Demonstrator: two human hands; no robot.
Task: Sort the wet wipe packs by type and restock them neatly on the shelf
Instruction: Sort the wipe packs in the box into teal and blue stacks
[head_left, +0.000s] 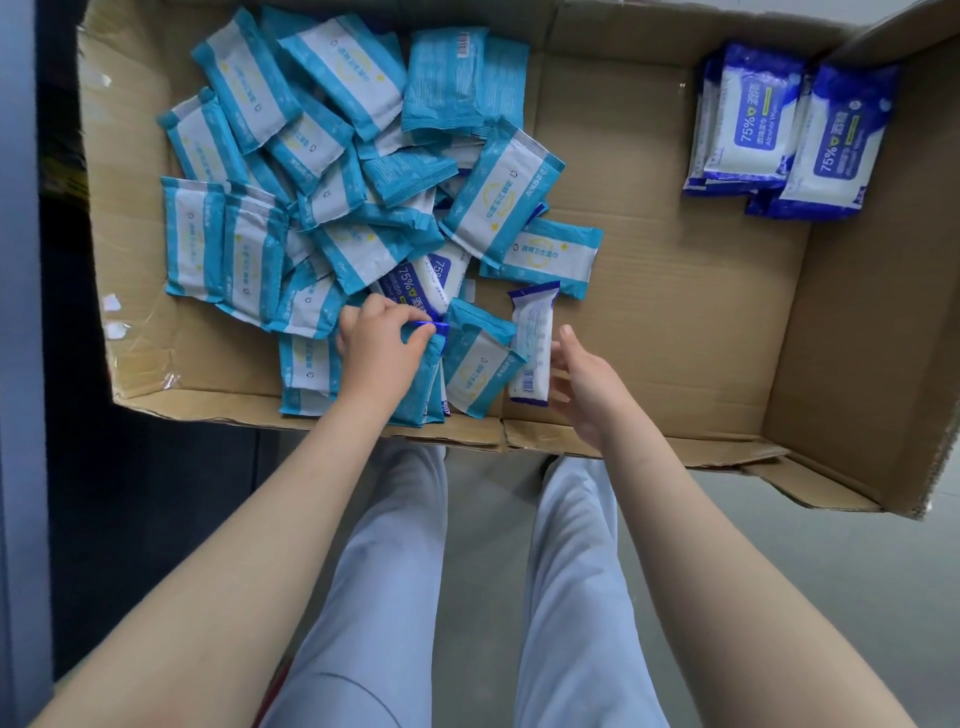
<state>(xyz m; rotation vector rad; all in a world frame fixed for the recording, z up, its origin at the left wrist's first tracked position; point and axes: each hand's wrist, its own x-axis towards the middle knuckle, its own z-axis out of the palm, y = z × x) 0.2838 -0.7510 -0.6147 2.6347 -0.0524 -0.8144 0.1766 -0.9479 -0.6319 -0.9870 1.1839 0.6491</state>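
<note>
Inside the flattened brown cardboard box (649, 260), your left hand (376, 345) is pinching a dark-blue plastic wipe pack (415, 283) in the teal pile, while your right hand (582, 387), fingers spread, is touching an overturned blue-edged white pack (531, 345).

Open cardboard box (675, 291), flaps spread, on a grey floor. Left half: loose heap of teal-and-white wipe packs (322, 171), overlapping at all angles. Far right corner: dark-blue 75% alcohol packs (784, 135), stacked in two neat piles. Left hand (379, 338) pinches a dark-blue pack (415, 291) half buried at the heap's near edge. Right hand (582, 384), fingers spread, touches a dark-blue-edged pack (532, 343) lying back-up, barcode showing.
</note>
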